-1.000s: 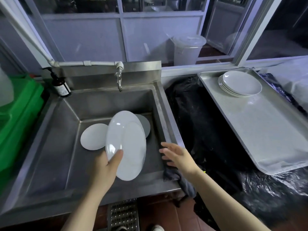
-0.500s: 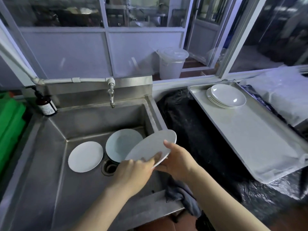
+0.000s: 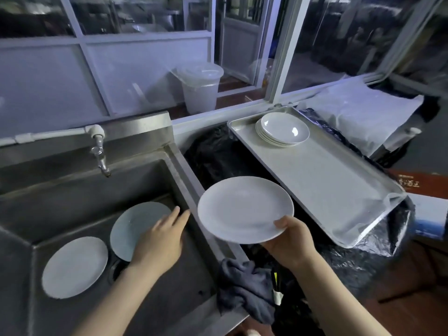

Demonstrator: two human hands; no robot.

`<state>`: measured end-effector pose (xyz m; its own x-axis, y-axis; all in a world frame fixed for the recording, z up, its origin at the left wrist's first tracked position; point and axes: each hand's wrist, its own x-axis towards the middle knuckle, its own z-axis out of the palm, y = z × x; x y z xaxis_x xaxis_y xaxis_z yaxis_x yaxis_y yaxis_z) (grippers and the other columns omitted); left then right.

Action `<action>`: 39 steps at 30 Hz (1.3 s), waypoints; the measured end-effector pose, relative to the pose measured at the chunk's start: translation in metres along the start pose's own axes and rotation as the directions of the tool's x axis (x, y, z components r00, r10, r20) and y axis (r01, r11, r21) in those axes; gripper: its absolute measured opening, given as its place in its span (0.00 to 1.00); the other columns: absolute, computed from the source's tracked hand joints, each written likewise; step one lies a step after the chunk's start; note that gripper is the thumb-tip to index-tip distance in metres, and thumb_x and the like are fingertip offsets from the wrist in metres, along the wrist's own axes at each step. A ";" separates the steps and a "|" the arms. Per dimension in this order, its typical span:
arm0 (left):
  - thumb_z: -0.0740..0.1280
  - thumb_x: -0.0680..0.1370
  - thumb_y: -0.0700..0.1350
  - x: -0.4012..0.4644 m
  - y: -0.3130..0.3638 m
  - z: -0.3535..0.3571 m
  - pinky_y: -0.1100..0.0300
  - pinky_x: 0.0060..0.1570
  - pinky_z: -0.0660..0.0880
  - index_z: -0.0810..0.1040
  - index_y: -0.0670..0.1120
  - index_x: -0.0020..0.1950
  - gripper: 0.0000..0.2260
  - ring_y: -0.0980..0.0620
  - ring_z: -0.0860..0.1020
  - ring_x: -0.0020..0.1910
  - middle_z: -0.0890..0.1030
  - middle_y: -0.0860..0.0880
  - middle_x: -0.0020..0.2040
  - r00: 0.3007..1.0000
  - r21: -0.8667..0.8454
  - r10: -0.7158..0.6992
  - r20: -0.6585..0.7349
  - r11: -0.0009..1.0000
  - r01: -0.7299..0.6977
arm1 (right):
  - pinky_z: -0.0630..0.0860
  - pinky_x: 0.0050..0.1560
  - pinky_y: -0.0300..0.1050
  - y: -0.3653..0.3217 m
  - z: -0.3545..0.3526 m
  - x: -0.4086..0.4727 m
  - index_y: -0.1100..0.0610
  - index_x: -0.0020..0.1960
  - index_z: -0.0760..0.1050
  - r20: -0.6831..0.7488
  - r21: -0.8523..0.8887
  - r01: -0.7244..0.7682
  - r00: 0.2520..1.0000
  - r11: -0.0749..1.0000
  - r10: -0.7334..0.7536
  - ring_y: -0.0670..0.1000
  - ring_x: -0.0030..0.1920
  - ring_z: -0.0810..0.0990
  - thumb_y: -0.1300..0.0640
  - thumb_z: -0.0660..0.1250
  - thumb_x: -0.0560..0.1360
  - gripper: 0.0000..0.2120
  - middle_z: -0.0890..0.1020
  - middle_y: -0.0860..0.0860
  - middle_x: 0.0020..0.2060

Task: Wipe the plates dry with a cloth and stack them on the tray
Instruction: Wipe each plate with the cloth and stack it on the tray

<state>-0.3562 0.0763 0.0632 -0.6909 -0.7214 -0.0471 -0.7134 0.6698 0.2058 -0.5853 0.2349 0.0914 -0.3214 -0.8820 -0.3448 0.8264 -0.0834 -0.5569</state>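
Note:
My right hand [image 3: 289, 240] grips the near rim of a white plate [image 3: 244, 209], held almost level over the sink's right edge and the black sheet. My left hand [image 3: 161, 238] hovers over the sink with straight fingers, holding nothing. Two more white plates lie on the sink floor, one at the left [image 3: 74, 266] and one [image 3: 135, 224] partly hidden by my left hand. A dark grey cloth [image 3: 246, 291] hangs over the sink's front right corner. A metal tray [image 3: 339, 190] on the right carries a stack of white plates [image 3: 282, 128] at its far end.
The steel sink [image 3: 72, 185] has a tap [image 3: 100, 151] on its back wall. Black plastic sheeting [image 3: 218, 158] covers the counter between sink and tray. A white bin [image 3: 200, 87] stands behind the window. White covered goods [image 3: 361, 117] lie beyond the tray.
The plate passed from my left hand to my right and moved right, out over the sink's edge. My left hand let go and now hangs open over the sink. The camera turned right.

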 end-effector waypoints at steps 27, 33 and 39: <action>0.63 0.81 0.41 0.169 0.156 -0.001 0.60 0.55 0.75 0.76 0.61 0.59 0.15 0.60 0.79 0.57 0.83 0.58 0.54 0.880 -0.858 -0.444 0.172 0.371 0.355 | 0.81 0.46 0.59 -0.260 -0.102 0.222 0.64 0.62 0.68 -0.190 0.200 0.126 0.978 0.972 -0.088 0.61 0.54 0.78 0.65 0.54 0.77 0.14 0.75 0.61 0.59; 0.62 0.81 0.40 0.173 0.160 0.000 0.57 0.56 0.76 0.77 0.54 0.62 0.13 0.57 0.81 0.56 0.84 0.54 0.55 0.844 -0.878 -0.495 0.206 0.287 0.383 | 0.79 0.46 0.67 -0.275 -0.092 0.262 0.66 0.56 0.68 -0.181 0.193 0.111 0.981 0.975 -0.076 0.64 0.54 0.78 0.66 0.54 0.78 0.08 0.76 0.63 0.55; 0.62 0.81 0.40 0.173 0.150 -0.005 0.57 0.56 0.75 0.77 0.52 0.63 0.13 0.56 0.81 0.56 0.84 0.51 0.55 0.819 -0.903 -0.537 0.199 0.223 0.366 | 0.78 0.48 0.66 -0.278 -0.097 0.287 0.64 0.69 0.61 -0.276 0.102 0.134 0.956 0.986 -0.101 0.64 0.60 0.76 0.66 0.54 0.78 0.19 0.73 0.63 0.63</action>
<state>-0.5821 0.0514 0.0910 -0.2060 -0.9161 -0.3439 -0.3063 -0.2734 0.9118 -0.9519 0.0505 0.0739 -0.5185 -0.7064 -0.4819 0.8187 -0.2473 -0.5183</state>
